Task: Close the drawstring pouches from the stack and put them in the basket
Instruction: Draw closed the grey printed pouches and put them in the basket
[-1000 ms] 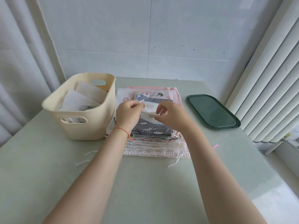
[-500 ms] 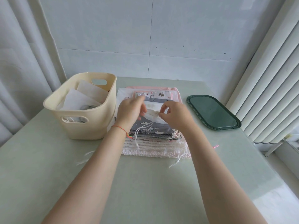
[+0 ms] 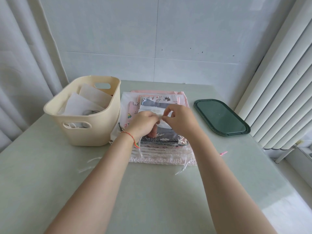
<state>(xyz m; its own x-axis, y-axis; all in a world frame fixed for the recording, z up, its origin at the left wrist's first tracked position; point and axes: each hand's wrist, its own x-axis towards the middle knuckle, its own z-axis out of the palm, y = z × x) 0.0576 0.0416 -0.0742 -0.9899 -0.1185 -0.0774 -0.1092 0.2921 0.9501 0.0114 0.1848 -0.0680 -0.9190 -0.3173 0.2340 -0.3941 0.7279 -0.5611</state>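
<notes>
- Your two hands have come together over the stack (image 3: 160, 149) since half a second ago: the left hand (image 3: 143, 124) and the right hand (image 3: 179, 120) now almost touch at the fingertips, where before a gap was between them.
- Your left hand is curled and pinches the white pouch (image 3: 157, 112) at its near edge; a white cord (image 3: 140, 149) hangs from under this hand over the near part of the stack.
- Your right hand pinches the same pouch from the other side, thumb against forefinger.
- I judge that you are gathering the mouth of this pouch, so it is not yet closed and not yet ready to move.
- The pouch is on top of the stack, and the cream basket (image 3: 84, 130) stands just left of the stack, with some white pouches already inside.
- The pale green table (image 3: 50, 183) carries the stack; loose white threads lie left of the stack's near corner, and a small pink bit (image 3: 223, 152) lies to its right.
- A dark green tray (image 3: 221, 117) is right of the stack, apart from it.
- Behind the stack there is a white tiled wall, with curtains on both sides.
</notes>
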